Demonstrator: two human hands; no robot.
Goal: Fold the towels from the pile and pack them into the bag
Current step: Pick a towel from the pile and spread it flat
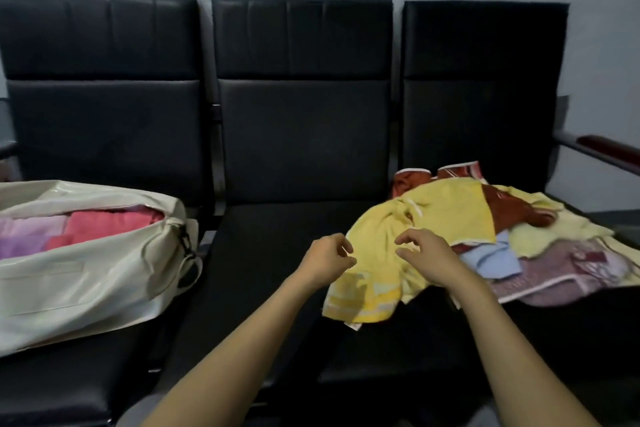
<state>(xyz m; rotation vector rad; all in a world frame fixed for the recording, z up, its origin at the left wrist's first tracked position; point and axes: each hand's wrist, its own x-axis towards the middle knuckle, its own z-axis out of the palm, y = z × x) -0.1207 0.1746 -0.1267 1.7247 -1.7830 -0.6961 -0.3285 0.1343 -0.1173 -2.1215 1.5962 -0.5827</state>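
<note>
The open cream bag (104, 291) is holding folded pink and purple towels (104, 227). The left hand (327, 258) and right hand (427, 255) are hovering over the yellow towel (450, 213), fingers (408, 237) loosely curled, empty.

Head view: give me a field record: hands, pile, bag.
left hand: fingers curled at near edge of yellow towel, grip unclear
right hand: fingers curled over the yellow towel, grip unclear
pile: unfolded towels on right seat, yellow towel on top
bag: cream, open, on left seat
bag contents: pink and purple towels
</note>
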